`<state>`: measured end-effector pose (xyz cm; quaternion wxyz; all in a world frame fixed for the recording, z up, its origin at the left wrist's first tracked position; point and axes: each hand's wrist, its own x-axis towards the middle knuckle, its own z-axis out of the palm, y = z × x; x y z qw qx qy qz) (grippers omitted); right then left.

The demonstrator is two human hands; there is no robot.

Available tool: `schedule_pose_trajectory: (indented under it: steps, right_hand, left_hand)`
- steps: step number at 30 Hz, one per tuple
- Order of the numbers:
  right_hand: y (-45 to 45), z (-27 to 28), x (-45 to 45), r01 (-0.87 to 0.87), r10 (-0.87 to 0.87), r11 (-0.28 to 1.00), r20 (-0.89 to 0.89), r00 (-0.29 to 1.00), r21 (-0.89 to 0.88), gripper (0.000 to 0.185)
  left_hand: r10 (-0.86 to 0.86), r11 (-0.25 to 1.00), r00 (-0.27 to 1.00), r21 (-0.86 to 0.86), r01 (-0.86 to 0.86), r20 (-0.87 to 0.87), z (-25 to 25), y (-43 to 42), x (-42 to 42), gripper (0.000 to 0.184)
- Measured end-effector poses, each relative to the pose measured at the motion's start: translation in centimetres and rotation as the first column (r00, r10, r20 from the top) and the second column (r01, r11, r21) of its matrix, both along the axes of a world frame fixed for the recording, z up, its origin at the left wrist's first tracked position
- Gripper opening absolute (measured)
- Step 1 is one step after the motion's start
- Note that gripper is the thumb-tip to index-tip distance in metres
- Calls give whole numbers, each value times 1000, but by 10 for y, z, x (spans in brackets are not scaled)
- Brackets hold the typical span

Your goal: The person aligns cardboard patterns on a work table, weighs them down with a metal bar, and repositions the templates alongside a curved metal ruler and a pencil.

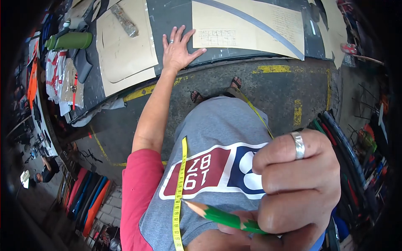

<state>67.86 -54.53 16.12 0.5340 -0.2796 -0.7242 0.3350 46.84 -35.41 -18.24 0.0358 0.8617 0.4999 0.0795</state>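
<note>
My left hand [179, 49] lies flat on the dark table [169, 14], fingers spread, between two pieces of tan card, with a ring on one finger. Close to the camera, my right hand [299, 186] is closed round a green pencil [224, 218], its sharpened tip pointing left. A yellow measuring tape [179, 188] hangs down over my grey shirt, just left of the pencil tip. The right-hand card [259, 35] bears a drawn grid, handwriting and a curved grey strip [255, 23]. The left-hand card [125, 50] has a curved line drawn near its lower edge.
A green bottle [73, 41] and plastic-wrapped items [56, 79] are at the table's left. Rolled materials [86, 201] stand at lower left, more [345, 146] at right. Yellow lines mark the floor [217, 71]. Another person [48, 169] is at far left.
</note>
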Motion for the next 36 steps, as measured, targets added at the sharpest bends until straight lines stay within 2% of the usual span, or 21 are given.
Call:
schedule_pose_trajectory:
  steps: [3, 4, 8, 10, 11, 14, 15, 17, 18, 20, 22, 24, 25, 28, 29, 32, 33, 36]
  right_hand:
    - [0, 0, -1, 2, -2, 1000, -20, 1000, 24, 37]
    - [-2, 5, 5, -12, 12, 1000, 29, 999, -5, 37]
    - [-14, 5, 16, -2, 4, 1000, 69, 998, -18, 51]
    - [-4, 10, 16, -72, 68, 995, 65, 996, 64, 41]
    - [17, 21, 15, -146, 138, 980, 70, 988, 138, 27]
    - [-22, 7, 9, 167, -181, 972, 73, 981, 167, 44]
    - [-19, 20, -2, 208, -212, 972, 28, 977, 107, 30]
    - [-11, 26, -8, 203, -203, 972, -13, 979, 121, 23]
    - [-4, 22, -5, 161, -162, 967, -7, 987, 196, 23]
    - [-2, 22, 1, 69, -88, 962, 61, 994, 265, 25]
    - [-2, 24, 12, -41, 6, 967, 141, 990, 251, 29]
    - [3, 22, 23, -163, 121, 959, 186, 975, 232, 35]
    - [-8, 17, 17, -38, 14, 988, 161, 987, 150, 37]
    - [-23, 23, 11, 184, -151, 980, 300, 942, -82, 42]
    - [-36, 37, 7, 289, -169, 923, 407, 898, -256, 50]
    - [-34, 42, -4, 384, -200, 843, 443, 874, -377, 55]
    - [-36, 42, -6, 419, -224, 824, 459, 860, -382, 56]
    - [-31, 29, -4, 277, -183, 921, 323, 929, -273, 52]
  left_hand:
    - [4, 1000, 1000, 7, -4, -2, -1, 0, -1, 92]
    - [3, 1000, 1000, 10, -3, 3, -1, 0, -1, 92]
    - [12, 1000, 1000, 6, -12, 9, -6, 2, -1, 100]
    - [14, 1000, 1000, -1, -14, 22, -5, 2, -1, 100]
    - [8, 1000, 999, 18, -8, 33, -4, 0, -1, 95]
    - [6, 1000, 1000, 17, -6, 31, -3, 0, -1, 96]
    - [4, 1000, 999, 16, -4, 34, -3, 0, -1, 96]
    - [7, 1000, 1000, 15, -7, 31, -3, 1, -1, 97]
    - [11, 1000, 999, 11, -11, 30, -3, 1, -3, 98]
    - [14, 1000, 999, -3, -14, 32, -5, 2, -2, 99]
    - [8, 1000, 999, 21, -10, 52, -7, 3, -6, 98]
    - [-3, 999, 998, 39, 1, 65, -7, 2, -3, 97]
    - [-5, 999, 998, 42, 3, 58, -8, 1, -3, 96]
    - [-2, 999, 1000, 51, 1, 30, -11, 2, -2, 96]
    - [-14, 998, 999, 65, 11, 43, -10, 1, -2, 91]
    - [-17, 998, 999, 69, 15, 36, -11, 1, -2, 91]
    - [-15, 998, 999, 59, 13, 35, -11, 2, -2, 92]
    - [-15, 998, 999, 63, 12, 34, -11, 1, -3, 91]
